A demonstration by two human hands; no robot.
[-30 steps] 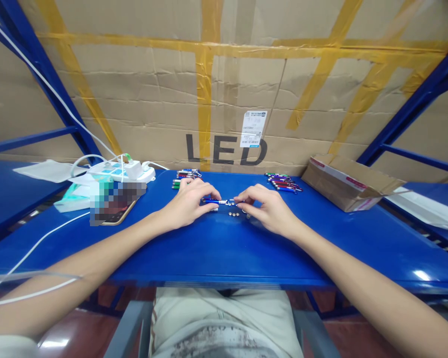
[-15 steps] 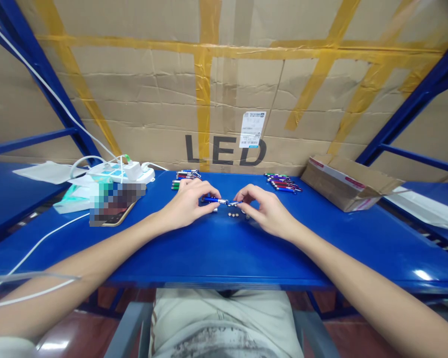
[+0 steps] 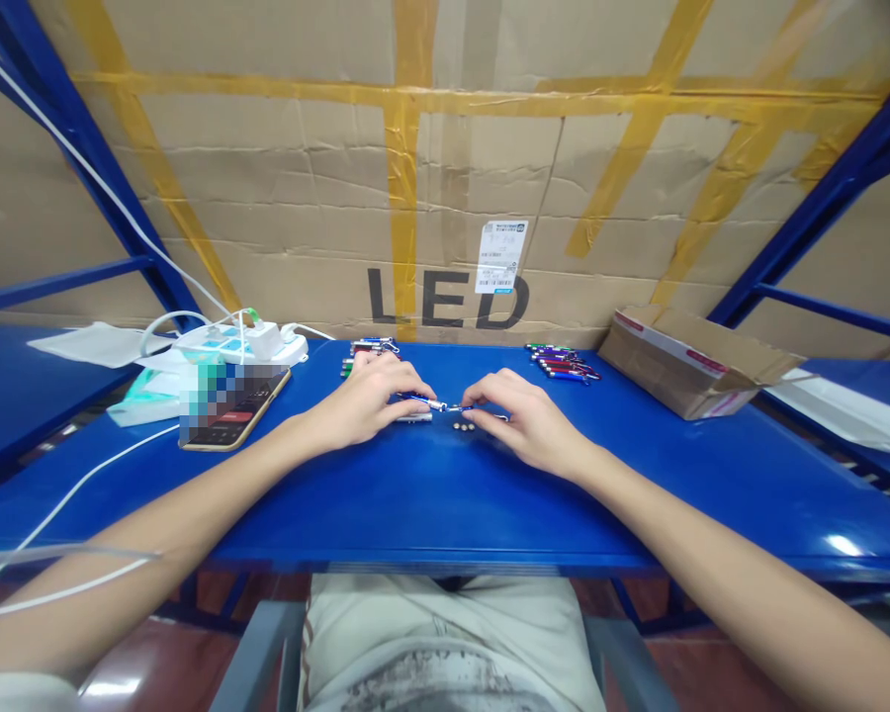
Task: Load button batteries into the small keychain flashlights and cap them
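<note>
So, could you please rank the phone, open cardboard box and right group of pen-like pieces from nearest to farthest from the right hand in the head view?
1. Right group of pen-like pieces: just beyond the right hand.
2. Open cardboard box: farther right.
3. Phone: past the left hand.

Worn on the head, the camera looks forward and down over the table (image 3: 445, 504), near enough that the lap (image 3: 375, 615) fills the bottom centre of the frame. The left hand (image 3: 367, 396) and right hand (image 3: 526, 415) lie around mid-frame, and the cardboard (image 3: 326, 208) spans the top, facing the lens.
</note>
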